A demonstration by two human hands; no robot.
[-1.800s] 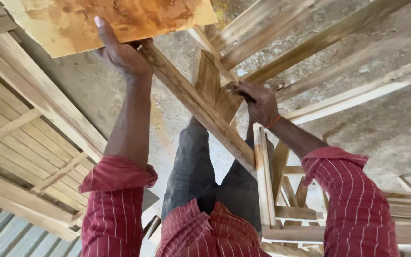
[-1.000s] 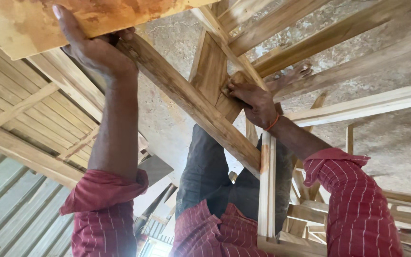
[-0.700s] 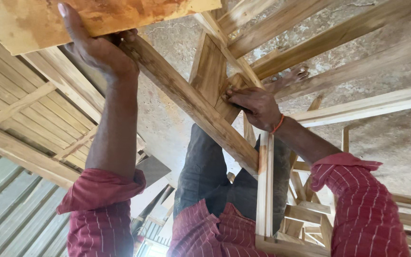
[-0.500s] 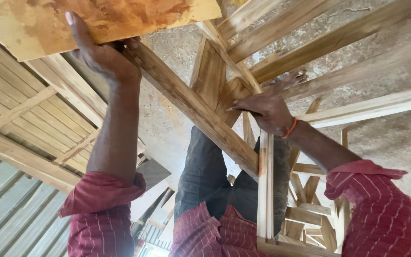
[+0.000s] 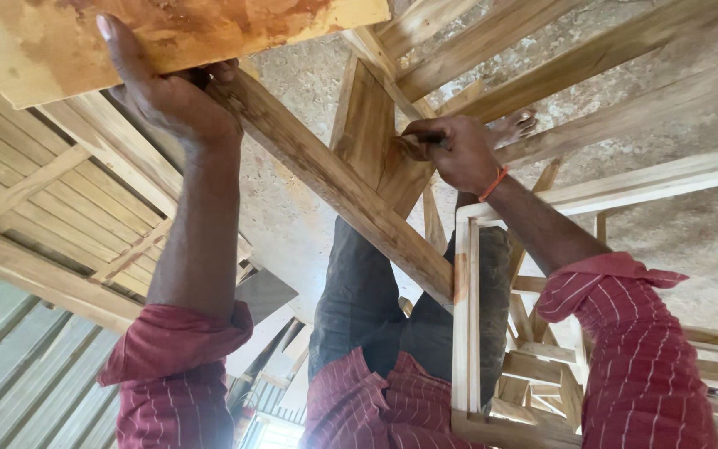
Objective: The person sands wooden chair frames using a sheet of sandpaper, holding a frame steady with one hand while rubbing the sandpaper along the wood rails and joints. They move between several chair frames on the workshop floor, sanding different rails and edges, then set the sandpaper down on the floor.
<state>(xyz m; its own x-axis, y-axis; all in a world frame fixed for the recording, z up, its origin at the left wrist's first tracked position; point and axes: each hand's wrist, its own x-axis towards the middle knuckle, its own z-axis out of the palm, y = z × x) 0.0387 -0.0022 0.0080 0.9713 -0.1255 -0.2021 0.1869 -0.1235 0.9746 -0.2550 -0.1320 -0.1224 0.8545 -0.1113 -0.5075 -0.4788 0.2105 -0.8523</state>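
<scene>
My left hand (image 5: 168,96) grips the edge of a flat orange-brown wooden board (image 5: 209,29) at the top left, fingers wrapped over it where it meets a long diagonal wooden rail (image 5: 334,183). My right hand (image 5: 454,150) is closed on a small dark piece (image 5: 415,141), too small to tell what it is, and presses it against a short wide wooden slat (image 5: 367,125) of the frame. An orange band circles that wrist. Both sleeves are red with thin stripes, and my dark trousers (image 5: 359,291) show between the arms.
More pale wooden rails (image 5: 625,179) of the frame cross at the right above rough concrete ground (image 5: 292,199). A narrow upright wooden frame (image 5: 467,333) stands by my right leg. Stacked wooden slatted frames (image 5: 35,224) fill the left, with corrugated sheet (image 5: 10,366) at the lower left.
My right hand has slid a little to the right along the slat and frame joint. My left hand has kept its hold on the board. The view has shifted slightly.
</scene>
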